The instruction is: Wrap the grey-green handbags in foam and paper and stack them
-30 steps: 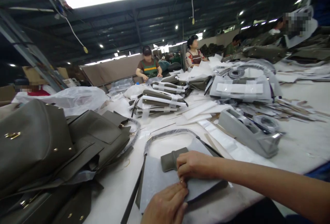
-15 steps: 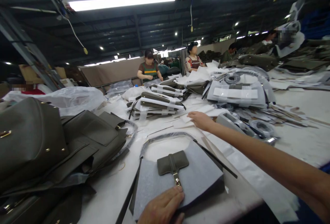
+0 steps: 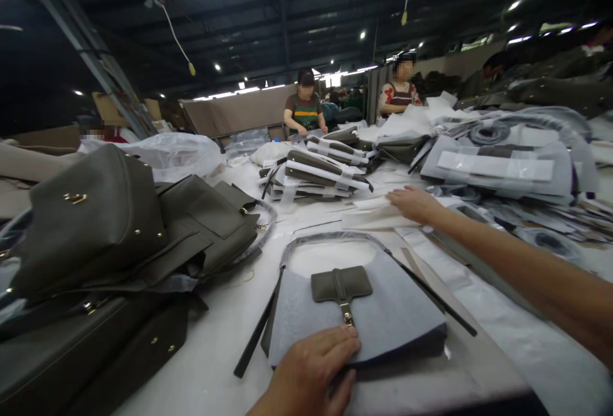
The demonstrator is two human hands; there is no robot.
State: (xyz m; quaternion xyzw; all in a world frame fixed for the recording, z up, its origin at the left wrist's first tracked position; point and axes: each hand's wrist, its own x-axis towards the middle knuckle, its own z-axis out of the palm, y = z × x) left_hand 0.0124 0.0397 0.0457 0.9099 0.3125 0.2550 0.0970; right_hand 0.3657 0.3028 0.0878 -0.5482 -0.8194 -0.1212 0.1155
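Note:
In front of me lies a handbag (image 3: 402, 323) covered with a grey-white sheet, its wrapped handle (image 3: 330, 237) curving away from me. A dark olive leather tab (image 3: 341, 284) with a gold clasp (image 3: 347, 317) rests on top of the sheet. My left hand (image 3: 323, 362) holds the bag's near edge, fingers over the top below the clasp and thumb lower down. Stretched out beyond the bag, my right hand (image 3: 416, 204) lies with extended fingers on white paper sheets (image 3: 371, 215); its fingertips are partly unclear.
Olive leather bags (image 3: 96, 224) are heaped on the left. Stacked wrapped bags (image 3: 325, 173) stand at the far middle, and another wrapped bag (image 3: 498, 167) sits at right above coiled wrapped straps. Two co-workers (image 3: 304, 106) are behind the table (image 3: 191, 365).
The view has turned left and down, so things sit farther right in the picture. My right hand stays at the white sheets, and my left hand still holds the bag's near edge.

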